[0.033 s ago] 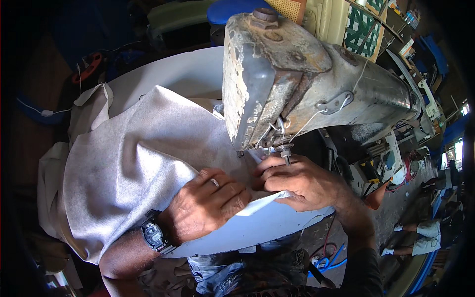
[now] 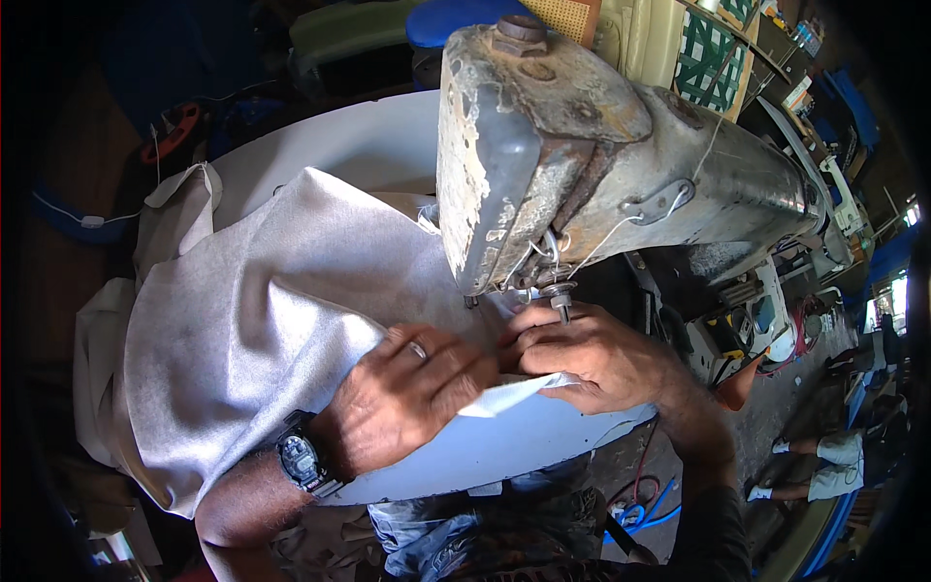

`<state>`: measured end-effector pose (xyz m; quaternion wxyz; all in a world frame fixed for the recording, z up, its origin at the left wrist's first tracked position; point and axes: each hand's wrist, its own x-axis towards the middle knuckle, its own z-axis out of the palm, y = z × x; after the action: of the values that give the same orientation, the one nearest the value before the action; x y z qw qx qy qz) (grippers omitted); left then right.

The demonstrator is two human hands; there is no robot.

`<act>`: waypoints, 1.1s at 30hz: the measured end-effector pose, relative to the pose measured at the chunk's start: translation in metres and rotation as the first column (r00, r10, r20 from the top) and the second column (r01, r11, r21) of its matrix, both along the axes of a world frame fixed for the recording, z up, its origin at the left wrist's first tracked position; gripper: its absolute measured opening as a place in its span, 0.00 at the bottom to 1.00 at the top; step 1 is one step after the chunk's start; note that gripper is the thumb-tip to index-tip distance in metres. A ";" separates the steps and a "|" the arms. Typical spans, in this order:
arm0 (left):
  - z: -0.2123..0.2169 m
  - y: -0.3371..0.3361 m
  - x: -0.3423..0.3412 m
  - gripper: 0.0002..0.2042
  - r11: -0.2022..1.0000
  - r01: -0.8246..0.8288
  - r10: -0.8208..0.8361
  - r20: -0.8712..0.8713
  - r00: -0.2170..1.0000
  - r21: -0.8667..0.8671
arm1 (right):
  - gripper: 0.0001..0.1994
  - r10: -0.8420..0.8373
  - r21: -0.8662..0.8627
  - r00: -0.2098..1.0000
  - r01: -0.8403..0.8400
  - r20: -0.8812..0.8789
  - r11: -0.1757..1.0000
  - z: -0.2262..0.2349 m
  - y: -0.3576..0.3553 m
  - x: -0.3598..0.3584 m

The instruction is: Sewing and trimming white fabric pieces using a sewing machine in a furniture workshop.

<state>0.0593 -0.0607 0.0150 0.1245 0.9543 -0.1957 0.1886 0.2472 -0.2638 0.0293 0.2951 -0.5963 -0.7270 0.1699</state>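
A large light-grey piece of fabric [image 2: 208, 320] lies bunched over the left of the sewing table and runs under the head of a worn sewing machine [image 2: 592, 136]. My right hand [image 2: 592, 354], close beside the needle area, pinches the fabric's folded edge between thumb and fingers. Just left of it, my left hand [image 2: 407, 393] has its fingers curled over the same edge; they are slightly blurred and their tips are hidden. A pale flap of that edge shows between the hands. White thread [image 2: 606, 238] runs down the machine head to its tension knob [image 2: 560, 296].
The pale tabletop [image 2: 485, 456] has a curved front edge close to my body. A blue padded seat [image 2: 461, 21] stands behind the machine. Blue hose [image 2: 635, 524] lies on the floor at lower right. Another person's legs [image 2: 834, 466] show at far right.
My left hand has shifted slightly, its knuckles lifting and its fingers moving a little to the right. The pale flap beside it has moved a bit. My right hand stays in place.
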 end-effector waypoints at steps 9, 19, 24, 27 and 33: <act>0.008 0.010 0.001 0.16 0.989 0.125 -0.107 -0.198 0.974 0.082 | 0.11 0.036 0.069 0.999 -0.035 -0.010 0.997 0.000 0.002 0.000; 0.009 0.007 0.000 0.17 0.984 0.119 -0.090 -0.211 0.973 0.129 | 0.09 0.017 0.037 1.000 -0.017 0.003 0.999 -0.002 0.000 0.001; 0.006 0.012 0.005 0.17 0.991 0.063 -0.043 -0.166 0.985 0.121 | 0.10 -0.033 0.045 0.998 0.031 0.047 0.999 -0.007 0.001 0.002; 0.004 0.015 0.009 0.17 0.992 0.041 -0.024 -0.146 0.989 0.118 | 0.10 -0.064 0.050 0.993 0.059 0.097 0.997 -0.008 0.003 0.004; -0.002 0.023 0.013 0.18 0.992 0.030 -0.013 -0.129 0.992 0.125 | 0.10 -0.087 0.109 0.977 0.066 0.196 0.992 -0.013 0.008 0.005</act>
<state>0.0721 -0.0382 0.0132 0.0778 0.9682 -0.2092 0.1127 0.2524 -0.2558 0.0166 0.2567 -0.6221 -0.7372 0.0603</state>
